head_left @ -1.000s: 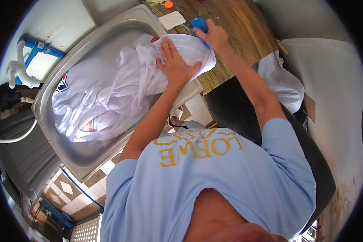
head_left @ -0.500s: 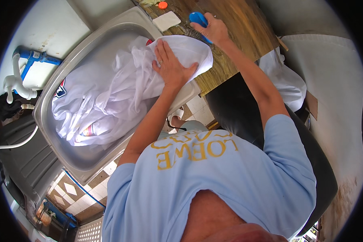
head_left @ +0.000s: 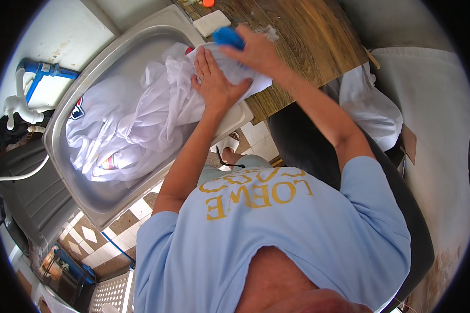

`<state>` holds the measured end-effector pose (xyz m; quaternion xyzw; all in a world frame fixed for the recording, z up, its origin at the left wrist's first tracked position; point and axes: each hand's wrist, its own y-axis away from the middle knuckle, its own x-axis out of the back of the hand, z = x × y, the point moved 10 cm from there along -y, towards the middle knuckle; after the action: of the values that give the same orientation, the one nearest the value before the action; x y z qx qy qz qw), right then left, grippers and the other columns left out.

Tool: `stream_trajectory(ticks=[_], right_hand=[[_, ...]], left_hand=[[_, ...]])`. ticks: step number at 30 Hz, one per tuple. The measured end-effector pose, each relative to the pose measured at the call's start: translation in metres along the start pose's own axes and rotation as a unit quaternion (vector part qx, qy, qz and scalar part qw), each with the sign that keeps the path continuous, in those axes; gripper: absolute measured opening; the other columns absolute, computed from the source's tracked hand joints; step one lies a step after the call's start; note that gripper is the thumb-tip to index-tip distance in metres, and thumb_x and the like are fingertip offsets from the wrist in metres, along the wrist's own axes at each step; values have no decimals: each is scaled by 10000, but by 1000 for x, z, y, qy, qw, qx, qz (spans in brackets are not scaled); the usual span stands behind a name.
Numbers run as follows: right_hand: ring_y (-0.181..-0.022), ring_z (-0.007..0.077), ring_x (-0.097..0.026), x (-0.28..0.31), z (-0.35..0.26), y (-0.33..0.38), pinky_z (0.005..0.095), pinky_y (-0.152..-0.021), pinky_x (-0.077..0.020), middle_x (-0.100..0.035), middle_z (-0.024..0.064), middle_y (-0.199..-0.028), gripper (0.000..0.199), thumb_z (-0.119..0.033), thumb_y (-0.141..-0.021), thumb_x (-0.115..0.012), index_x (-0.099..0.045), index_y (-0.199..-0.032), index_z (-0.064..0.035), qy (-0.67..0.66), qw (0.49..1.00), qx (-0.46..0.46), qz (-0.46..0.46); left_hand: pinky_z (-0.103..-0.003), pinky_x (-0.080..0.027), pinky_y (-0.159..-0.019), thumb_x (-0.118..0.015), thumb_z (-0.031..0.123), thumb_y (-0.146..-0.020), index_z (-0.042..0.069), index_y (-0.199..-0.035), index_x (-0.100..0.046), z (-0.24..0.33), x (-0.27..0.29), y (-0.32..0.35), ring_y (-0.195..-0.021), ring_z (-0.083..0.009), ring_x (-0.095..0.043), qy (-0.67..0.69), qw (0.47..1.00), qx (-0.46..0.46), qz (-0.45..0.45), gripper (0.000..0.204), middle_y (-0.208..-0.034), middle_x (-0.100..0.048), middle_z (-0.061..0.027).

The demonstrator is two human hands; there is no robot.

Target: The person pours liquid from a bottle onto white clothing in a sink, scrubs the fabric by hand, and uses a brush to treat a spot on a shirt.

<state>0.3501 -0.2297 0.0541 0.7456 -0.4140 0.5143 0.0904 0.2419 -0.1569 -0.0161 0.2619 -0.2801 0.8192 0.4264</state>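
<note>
Wooden bench point(head_left: 308, 47) beside a steel sink point(head_left: 89, 203): left hand point(head_left: 214, 83) lay flat, fingers spread, pinning white cloth point(head_left: 141, 120); right hand point(head_left: 256, 49) clamped on blue brush point(head_left: 227, 36), mid-scrub. Next probably needed firm strokes.

Light blue short-sleeved T-shirt point(head_left: 297, 229) with yellow lettering (chest), forearms bare, no gloves

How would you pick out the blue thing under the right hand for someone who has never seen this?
Start at the steel sink full of white laundry, then go to the wooden counter beside it. At the cloth's far edge, the right hand presses a small bright blue scrubbing piece, unlike the white soap bar nearby.
</note>
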Motion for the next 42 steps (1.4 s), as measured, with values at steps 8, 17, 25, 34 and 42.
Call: stream_trajectory(ticks=[8,17,25,34,42], right_hand=[[-727,376,-650,39,90,-25,445,-635,-511,-655,158,-744,537,-604,-749,-672,-578,-944,-112,112,993,-41,-17],[-680,345,-649,-4,70,8,413,-599,-509,-643,157,-732,491,-547,-753,-708,-557,-891,-101,99,994,-1,-50],[-669,345,-647,-21,0,-4,413,-599,-499,-623,158,-693,496,-528,-747,-723,-568,-934,-96,7,998,52,-23],[-699,353,-657,7,44,-23,432,-600,-513,-655,151,-736,522,-563,-739,-698,-580,-965,-107,51,996,56,-50],[-713,353,-658,9,67,21,445,-632,-514,-659,161,-741,510,-559,-744,-693,-594,-957,-107,75,995,50,-49]], left_hand=[[-623,-215,-1017,-791,525,-543,-33,-1465,-165,7,-2,-6,-1411,-359,-182,6,1000,-12,-20,1247,-1544,-179,-167],[-613,-222,-1022,-796,512,-541,-31,-1449,-205,5,-3,0,-1414,-346,-186,9,1000,-7,-21,1212,-1541,-185,-165],[-619,-228,-1021,-795,520,-536,-35,-1451,-202,3,-4,0,-1420,-336,-184,8,1000,-5,-9,1224,-1542,-187,-164],[-584,-248,-1025,-796,553,-553,-21,-1457,-201,5,0,-3,-1414,-289,-219,-18,1000,3,-12,1225,-1546,-185,-146],[-587,-250,-1017,-779,573,-553,-21,-1451,-219,-2,-4,1,-1416,-297,-213,-8,1000,1,-10,1214,-1551,-174,-144]])
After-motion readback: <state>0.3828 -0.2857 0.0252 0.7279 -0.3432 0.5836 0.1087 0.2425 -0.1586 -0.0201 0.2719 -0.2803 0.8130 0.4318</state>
